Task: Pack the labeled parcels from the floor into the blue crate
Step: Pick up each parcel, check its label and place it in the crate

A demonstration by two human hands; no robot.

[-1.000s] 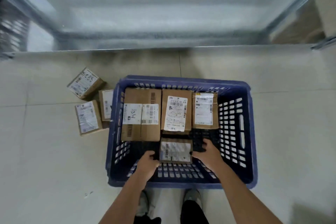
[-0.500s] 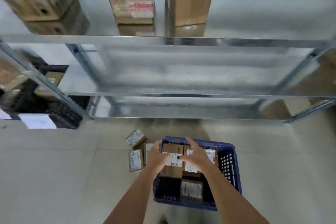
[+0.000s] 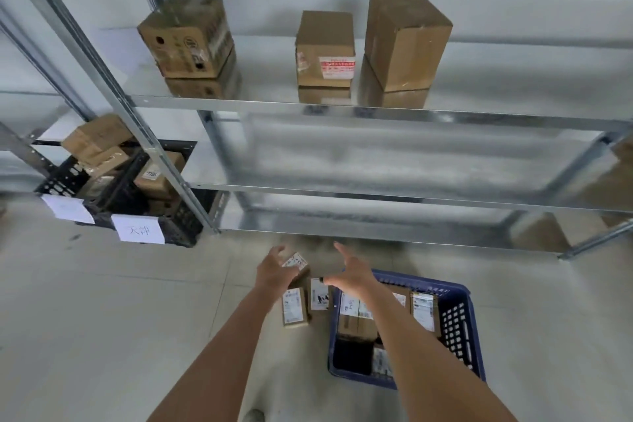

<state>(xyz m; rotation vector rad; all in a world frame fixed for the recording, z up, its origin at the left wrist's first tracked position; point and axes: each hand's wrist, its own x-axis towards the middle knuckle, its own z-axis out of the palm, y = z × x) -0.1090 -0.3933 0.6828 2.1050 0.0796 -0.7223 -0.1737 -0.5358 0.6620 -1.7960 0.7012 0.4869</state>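
Parcels with white labels lay in two groups: three on the tiled floor (image 3: 102,301) just left of the blue crate (image 3: 459,329), and several more inside it. Of the floor three, the far parcel (image 3: 297,262) sat tilted, with handwriting on its label, partly covered by the left hand (image 3: 274,272); whether that hand touched it could not be told, though its fingers were spread and only loosely bent, gripping nothing that showed. The near-left parcel (image 3: 294,308) and the middle parcel (image 3: 319,295) lay flat, side by side, the middle one just beside the crate's left wall. The right hand (image 3: 352,276) was held out above the crate's far-left corner, fingers straight and splayed, thumb pointing left, empty. Inside the crate a large box (image 3: 356,317) filled the far-left part, with a smaller labeled parcel (image 3: 424,310) to its right. Beyond stood a metal shelving unit (image 3: 376,113) carrying three cardboard boxes, and black crates (image 3: 164,216) of parcels sat at the left.
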